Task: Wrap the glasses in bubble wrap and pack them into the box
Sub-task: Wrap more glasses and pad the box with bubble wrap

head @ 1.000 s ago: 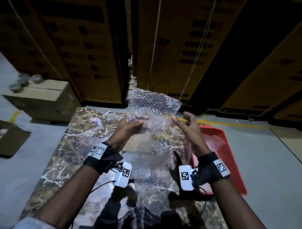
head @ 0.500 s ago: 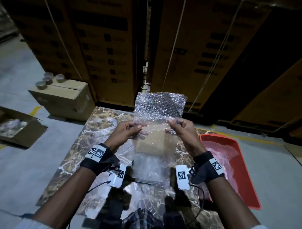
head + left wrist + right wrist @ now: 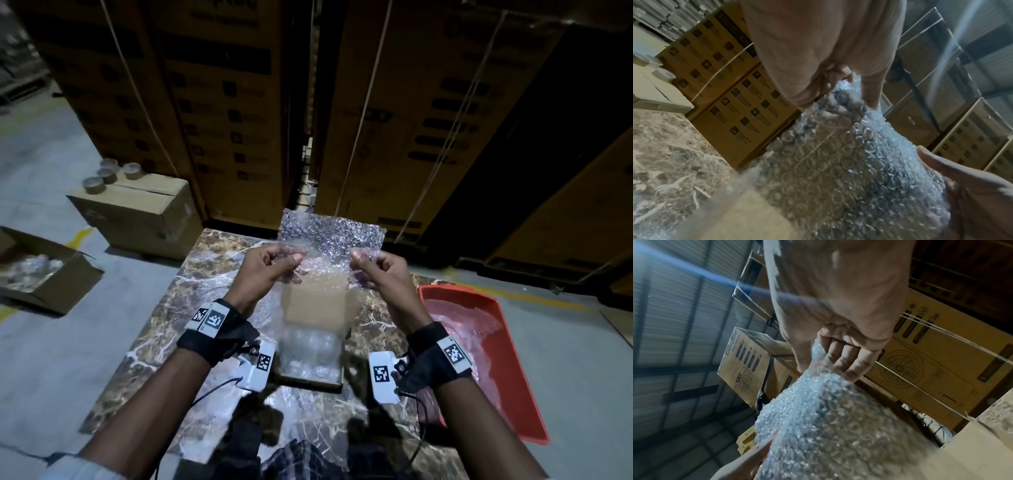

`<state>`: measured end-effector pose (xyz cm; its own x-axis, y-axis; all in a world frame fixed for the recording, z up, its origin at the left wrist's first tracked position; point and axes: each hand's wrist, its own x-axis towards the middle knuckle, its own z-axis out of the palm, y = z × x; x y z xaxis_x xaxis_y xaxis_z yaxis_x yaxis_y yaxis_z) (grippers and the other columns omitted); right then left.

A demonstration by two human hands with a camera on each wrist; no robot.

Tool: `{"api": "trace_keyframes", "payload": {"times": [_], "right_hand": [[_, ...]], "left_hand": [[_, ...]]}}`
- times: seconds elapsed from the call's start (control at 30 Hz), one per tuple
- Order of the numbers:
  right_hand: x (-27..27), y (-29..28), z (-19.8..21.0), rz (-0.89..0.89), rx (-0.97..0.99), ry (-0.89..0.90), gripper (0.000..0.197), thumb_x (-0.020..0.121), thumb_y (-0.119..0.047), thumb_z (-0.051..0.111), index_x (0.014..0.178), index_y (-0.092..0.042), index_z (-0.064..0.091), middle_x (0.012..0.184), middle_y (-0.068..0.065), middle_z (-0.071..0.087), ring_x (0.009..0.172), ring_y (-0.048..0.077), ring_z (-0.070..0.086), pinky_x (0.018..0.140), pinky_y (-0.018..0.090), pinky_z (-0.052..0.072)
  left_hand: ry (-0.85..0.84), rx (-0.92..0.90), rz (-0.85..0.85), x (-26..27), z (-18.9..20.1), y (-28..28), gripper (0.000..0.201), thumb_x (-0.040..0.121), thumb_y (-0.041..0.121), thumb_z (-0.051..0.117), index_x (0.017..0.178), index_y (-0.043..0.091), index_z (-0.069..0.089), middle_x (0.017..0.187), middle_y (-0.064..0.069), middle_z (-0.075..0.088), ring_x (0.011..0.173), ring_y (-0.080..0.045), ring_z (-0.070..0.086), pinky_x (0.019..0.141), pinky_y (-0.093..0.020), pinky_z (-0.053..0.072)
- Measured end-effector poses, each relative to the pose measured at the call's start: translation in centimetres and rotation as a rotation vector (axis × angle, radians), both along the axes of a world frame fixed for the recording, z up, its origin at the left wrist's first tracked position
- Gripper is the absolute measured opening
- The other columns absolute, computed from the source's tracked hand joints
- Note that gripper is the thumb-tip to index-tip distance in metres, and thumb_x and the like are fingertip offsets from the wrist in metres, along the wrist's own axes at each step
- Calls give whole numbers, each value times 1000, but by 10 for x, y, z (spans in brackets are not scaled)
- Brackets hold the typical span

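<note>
Left hand point(image 3: 270, 263) and right hand point(image 3: 380, 270) each pinch a side of the bubble wrap point(image 3: 330, 236), sheet held upright above the open box point(image 3: 310, 380) on the tabletop point(image 3: 212, 274).

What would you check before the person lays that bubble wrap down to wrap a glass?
1. Both hands grip the sheet: ok. The left hand and right hand pinch the bubble wrap near its upper corners.
2. Sheet spread, not bunched: ok, it hangs fairly flat between them.
3. Box within reach: ok, open on the table below the sheet.
4. Room left in the box: cannot tell, the wrap blurs its contents.
5. A bare glass ready to wrap: cannot tell, none clearly seen.
</note>
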<state>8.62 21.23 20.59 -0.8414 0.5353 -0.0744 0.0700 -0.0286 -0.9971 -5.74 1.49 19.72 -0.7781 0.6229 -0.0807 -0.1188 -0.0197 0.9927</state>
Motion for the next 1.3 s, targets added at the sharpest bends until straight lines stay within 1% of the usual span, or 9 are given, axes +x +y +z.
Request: {"api": "trace_keyframes", "payload": {"times": [0.17,0.27,0.37,0.57,0.77,0.93,1.07,1.17,1.3], "right_hand": [[0,5,0,-47,20,23,18,94,-17,72,110,-13,76,95,-1,76,79,6,67,70,24,58],[3,5,0,-62,31,33,19,94,-15,72,113,-10,76,97,2,75,79,5,66,67,21,54],[4,7,1,-19,15,48,24,93,-14,74,117,-12,74,107,8,77,92,15,70,78,26,57],[6,10,10,56,-42,75,29,89,-7,75,118,-8,73,117,8,76,113,25,69,95,35,57],[7,9,18,3,116,193,14,87,-1,75,95,-13,79,99,6,78,92,18,72,77,28,57],[6,10,15,-25,201,187,30,90,12,64,90,-13,79,98,2,79,100,15,73,78,26,58],[8,9,11,-2,219,140,27,94,9,60,93,-11,79,99,0,78,100,18,71,71,33,58],[10,10,9,44,321,92,41,89,15,52,94,-15,80,100,-3,78,103,17,71,76,37,57],[14,9,14,99,479,81,46,84,14,49,98,-17,80,101,-13,75,104,3,67,88,23,55]], "left_hand": [[3,3,-13,5,4,1,14,92,11,70,102,3,72,78,1,75,63,-7,66,59,-20,52],[-15,44,16,3,6,-2,16,88,10,72,103,6,71,91,-2,78,73,-12,72,62,-22,57],[-8,43,15,-3,8,-5,25,86,11,73,110,9,72,106,-5,77,81,-18,73,68,-27,60],[-38,56,31,-10,8,-5,23,91,6,69,114,3,71,95,-5,77,65,-18,69,60,-22,54],[-155,159,42,-11,9,-4,17,95,-5,56,94,5,70,89,-8,76,66,-21,73,55,-24,57],[-157,138,12,-17,5,-6,37,99,-12,38,91,5,70,98,1,77,68,-24,72,59,-26,58],[-163,150,-36,-18,4,-7,32,102,-6,38,91,2,66,94,-1,75,77,-15,72,65,-31,60],[-201,169,-32,-17,4,-7,37,102,-1,29,92,-3,64,100,-12,70,80,-14,71,66,-31,60],[-247,200,-27,-16,2,-6,41,105,20,31,95,-1,66,96,-10,73,77,-20,72,67,-29,61]]}}
